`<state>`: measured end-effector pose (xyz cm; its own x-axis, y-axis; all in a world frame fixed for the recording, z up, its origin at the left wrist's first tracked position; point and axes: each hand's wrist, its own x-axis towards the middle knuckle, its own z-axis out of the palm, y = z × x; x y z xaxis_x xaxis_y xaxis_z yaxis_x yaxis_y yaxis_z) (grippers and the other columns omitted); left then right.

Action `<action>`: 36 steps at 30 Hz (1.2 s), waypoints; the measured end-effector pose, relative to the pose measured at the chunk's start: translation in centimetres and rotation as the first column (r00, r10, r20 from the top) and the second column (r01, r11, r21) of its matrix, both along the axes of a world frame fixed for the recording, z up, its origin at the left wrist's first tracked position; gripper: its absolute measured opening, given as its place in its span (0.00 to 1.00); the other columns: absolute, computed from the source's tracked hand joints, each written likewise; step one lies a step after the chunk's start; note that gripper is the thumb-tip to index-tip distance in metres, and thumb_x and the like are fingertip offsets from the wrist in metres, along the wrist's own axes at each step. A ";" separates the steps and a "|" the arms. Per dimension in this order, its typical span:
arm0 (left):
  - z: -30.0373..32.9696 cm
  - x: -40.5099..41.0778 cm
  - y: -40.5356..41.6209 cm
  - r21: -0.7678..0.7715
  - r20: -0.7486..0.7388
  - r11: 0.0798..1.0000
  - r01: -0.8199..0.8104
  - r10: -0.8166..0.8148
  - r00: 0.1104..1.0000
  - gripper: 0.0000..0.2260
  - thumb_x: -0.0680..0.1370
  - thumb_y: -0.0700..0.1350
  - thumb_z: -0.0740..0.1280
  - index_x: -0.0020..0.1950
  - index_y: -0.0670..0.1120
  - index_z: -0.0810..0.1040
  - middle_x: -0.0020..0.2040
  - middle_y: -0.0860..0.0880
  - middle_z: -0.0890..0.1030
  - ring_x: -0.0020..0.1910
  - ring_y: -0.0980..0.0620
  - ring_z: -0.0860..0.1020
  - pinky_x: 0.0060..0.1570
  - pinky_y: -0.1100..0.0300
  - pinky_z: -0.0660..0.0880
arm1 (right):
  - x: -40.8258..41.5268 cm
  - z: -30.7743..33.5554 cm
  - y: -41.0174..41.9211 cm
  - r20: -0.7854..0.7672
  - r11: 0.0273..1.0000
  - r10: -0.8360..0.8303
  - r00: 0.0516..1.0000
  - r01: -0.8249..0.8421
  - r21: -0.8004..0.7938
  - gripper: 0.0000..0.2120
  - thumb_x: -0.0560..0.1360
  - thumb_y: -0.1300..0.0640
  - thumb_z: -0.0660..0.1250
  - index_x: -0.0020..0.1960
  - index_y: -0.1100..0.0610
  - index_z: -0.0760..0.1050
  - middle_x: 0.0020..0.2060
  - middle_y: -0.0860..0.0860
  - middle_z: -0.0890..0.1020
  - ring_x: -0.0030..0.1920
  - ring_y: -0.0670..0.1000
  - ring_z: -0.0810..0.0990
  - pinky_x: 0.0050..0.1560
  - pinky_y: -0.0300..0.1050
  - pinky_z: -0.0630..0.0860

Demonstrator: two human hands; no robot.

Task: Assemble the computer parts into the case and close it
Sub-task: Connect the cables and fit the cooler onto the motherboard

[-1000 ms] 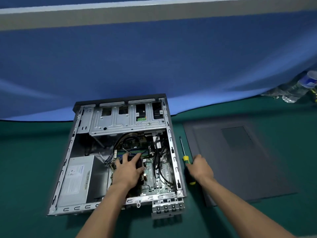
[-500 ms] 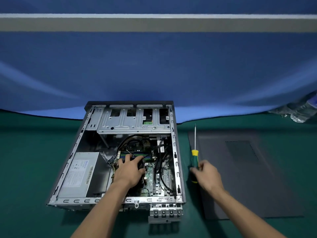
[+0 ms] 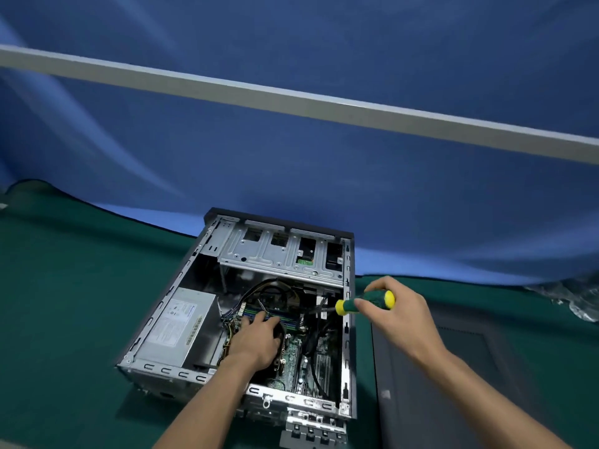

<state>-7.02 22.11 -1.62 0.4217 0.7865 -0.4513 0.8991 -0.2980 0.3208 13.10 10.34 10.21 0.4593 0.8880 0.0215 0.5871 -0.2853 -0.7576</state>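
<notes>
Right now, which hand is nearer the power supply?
Left. The left hand rests inside the case just right of the power supply; the right hand holds the screwdriver over the case's far-right edge.

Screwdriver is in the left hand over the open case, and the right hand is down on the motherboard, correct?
Hands are swapped. The head view shows the right hand holding the screwdriver over the open case, and the left hand down on the motherboard.
</notes>
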 end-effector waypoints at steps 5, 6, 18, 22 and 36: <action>-0.2 0.1 -0.1 -0.010 0.001 1.000 0.003 -0.003 1.000 0.28 0.78 0.56 0.63 0.76 0.54 0.58 0.77 0.48 0.54 0.75 0.38 0.51 0.70 0.43 0.61 | -1.5 -0.2 2.2 0.145 0.988 0.123 0.982 -0.108 -0.108 0.09 0.70 0.45 0.69 0.39 0.47 0.71 0.25 0.46 0.75 0.22 0.42 0.68 0.22 0.33 0.62; -0.2 0.0 -0.1 -0.008 -0.004 1.000 0.006 -0.006 1.000 0.29 0.77 0.55 0.65 0.75 0.54 0.58 0.77 0.48 0.55 0.75 0.38 0.50 0.69 0.43 0.62 | -1.9 -0.4 2.7 0.170 0.985 0.137 0.976 -0.115 -0.131 0.10 0.70 0.45 0.69 0.38 0.48 0.70 0.24 0.46 0.74 0.22 0.43 0.68 0.21 0.33 0.62; -0.4 0.2 0.0 -0.006 -0.005 1.000 -0.006 0.006 1.000 0.31 0.77 0.52 0.66 0.76 0.52 0.56 0.78 0.48 0.53 0.75 0.37 0.48 0.68 0.43 0.63 | -3.8 -1.9 6.0 0.255 0.960 0.236 0.938 -0.185 -0.208 0.09 0.69 0.47 0.67 0.37 0.47 0.68 0.27 0.47 0.75 0.26 0.46 0.69 0.25 0.39 0.64; -0.5 0.2 0.0 -0.011 0.000 1.000 -0.008 0.008 1.000 0.31 0.77 0.52 0.67 0.76 0.52 0.56 0.77 0.48 0.53 0.75 0.37 0.48 0.68 0.43 0.63 | -4.1 -2.1 6.1 0.279 0.954 0.259 0.925 -0.199 -0.223 0.07 0.70 0.47 0.66 0.38 0.48 0.70 0.26 0.46 0.73 0.26 0.45 0.69 0.25 0.39 0.64; 0.0 0.2 -0.2 -0.011 0.008 1.000 -0.019 0.019 1.000 0.30 0.77 0.51 0.67 0.76 0.52 0.57 0.76 0.47 0.55 0.75 0.38 0.49 0.68 0.44 0.64 | -4.1 -2.1 6.0 0.321 0.952 0.268 0.908 -0.200 -0.231 0.08 0.71 0.46 0.65 0.42 0.50 0.72 0.24 0.46 0.73 0.27 0.46 0.70 0.26 0.41 0.65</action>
<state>-6.82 21.89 -1.59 0.4102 0.7894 -0.4568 0.9019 -0.2769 0.3314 9.02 16.35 8.07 0.2316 0.9721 -0.0375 0.8689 -0.2241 -0.4414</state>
